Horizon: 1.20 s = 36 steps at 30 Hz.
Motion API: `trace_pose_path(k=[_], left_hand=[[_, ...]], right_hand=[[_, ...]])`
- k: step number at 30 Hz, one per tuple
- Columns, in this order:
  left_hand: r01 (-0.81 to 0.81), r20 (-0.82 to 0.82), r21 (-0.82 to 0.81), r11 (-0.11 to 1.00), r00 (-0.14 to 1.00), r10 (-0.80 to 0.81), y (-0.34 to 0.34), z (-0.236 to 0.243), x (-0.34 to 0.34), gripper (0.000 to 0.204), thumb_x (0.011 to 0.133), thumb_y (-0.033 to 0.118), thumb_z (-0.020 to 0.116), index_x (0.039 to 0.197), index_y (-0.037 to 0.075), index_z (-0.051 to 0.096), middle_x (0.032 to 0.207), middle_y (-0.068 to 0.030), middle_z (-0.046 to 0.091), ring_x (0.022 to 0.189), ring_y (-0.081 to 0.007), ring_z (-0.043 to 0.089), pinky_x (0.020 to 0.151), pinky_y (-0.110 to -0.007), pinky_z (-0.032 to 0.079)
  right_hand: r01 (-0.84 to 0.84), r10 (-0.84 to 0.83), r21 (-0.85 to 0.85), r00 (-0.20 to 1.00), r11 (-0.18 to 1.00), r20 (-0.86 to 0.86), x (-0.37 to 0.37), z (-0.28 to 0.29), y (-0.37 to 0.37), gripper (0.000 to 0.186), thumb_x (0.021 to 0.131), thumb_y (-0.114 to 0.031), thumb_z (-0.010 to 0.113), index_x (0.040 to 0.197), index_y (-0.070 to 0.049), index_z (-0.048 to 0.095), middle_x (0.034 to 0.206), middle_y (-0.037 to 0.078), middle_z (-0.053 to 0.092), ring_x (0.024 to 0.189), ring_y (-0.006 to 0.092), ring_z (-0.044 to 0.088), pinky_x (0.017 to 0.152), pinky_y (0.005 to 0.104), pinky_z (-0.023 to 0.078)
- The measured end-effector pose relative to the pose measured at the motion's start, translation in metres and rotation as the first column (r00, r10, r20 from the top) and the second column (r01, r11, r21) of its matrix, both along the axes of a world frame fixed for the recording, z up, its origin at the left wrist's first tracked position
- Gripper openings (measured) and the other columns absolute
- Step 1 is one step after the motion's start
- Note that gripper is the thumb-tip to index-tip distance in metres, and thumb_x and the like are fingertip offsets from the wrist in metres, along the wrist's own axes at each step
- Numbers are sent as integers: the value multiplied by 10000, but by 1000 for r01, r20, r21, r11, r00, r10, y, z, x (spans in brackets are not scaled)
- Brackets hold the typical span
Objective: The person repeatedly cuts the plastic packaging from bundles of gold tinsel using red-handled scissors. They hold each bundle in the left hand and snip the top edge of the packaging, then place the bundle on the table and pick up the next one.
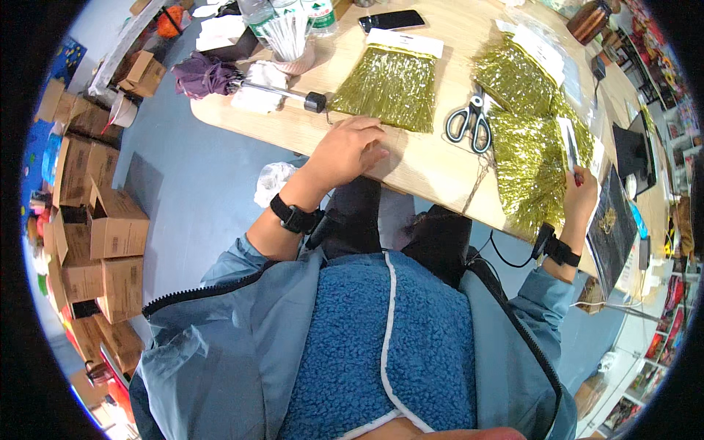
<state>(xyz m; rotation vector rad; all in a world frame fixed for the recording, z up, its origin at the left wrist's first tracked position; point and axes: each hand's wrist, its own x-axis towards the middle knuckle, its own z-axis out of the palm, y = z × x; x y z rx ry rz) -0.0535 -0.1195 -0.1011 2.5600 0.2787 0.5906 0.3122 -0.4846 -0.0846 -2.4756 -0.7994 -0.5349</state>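
Note:
My left hand (346,152) rests at the table's front edge with its fingers loosely bent and apart, holding nothing I can see. Just beyond its fingertips lies a gold tinsel fringe (392,84) with a white header strip. At the right, my right hand (581,192) is closed on the white header edge of another gold tinsel fringe (529,165), whose strands spread left across the table. A further tinsel fringe (517,77) lies behind that one, partly overlapped. Black-handled scissors (471,125) lie between the fringes, blades pointing away.
A folded purple umbrella (205,75) lies over the table's left edge, near a holder of white sticks (287,38). A phone (392,20) is at the back. A brown bottle (589,20) stands far right. Cardboard boxes (117,220) are stacked on the left floor.

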Motion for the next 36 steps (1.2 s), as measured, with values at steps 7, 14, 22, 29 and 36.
trace_pose_path(k=[7,14,22,29,36], left_hand=[[-101,23,78,992,995,99,-1,19,-6,177,871,201,720,974,56,711,981,-140,698,984,-361,640,880,-452,496],[-113,107,40,993,988,108,10,30,11,181,881,196,716,975,41,722,979,-181,700,978,-392,642,906,-449,497],[-511,182,-12,859,844,505,90,9,99,654,875,452,770,1204,-97,635,1171,-273,680,1086,-377,676,995,-425,511],[-586,-345,-185,789,790,506,151,4,161,804,634,600,878,1065,-61,725,1100,-226,729,1015,-305,727,895,-354,574],[-474,-384,-655,588,879,281,156,8,151,476,722,318,908,1025,-16,757,1076,-103,745,893,-209,706,766,-351,565]], right_hand=[[129,-132,-49,990,990,-56,-1,9,-2,305,875,-231,778,1049,14,727,966,196,697,854,306,684,797,401,539],[303,-306,-174,952,937,10,0,10,-24,332,854,-291,785,1061,-41,715,1029,197,676,956,377,680,842,462,538],[338,-361,-349,932,874,-3,11,-1,-32,263,817,-263,786,943,-41,721,1031,201,676,953,386,671,873,481,521],[226,-238,-236,971,945,-22,-5,25,-54,258,788,-225,788,865,-2,682,991,211,613,971,369,607,871,453,488],[220,-253,-128,887,967,-386,-22,55,-115,220,881,-184,722,802,13,668,662,91,626,613,163,553,588,341,435]])
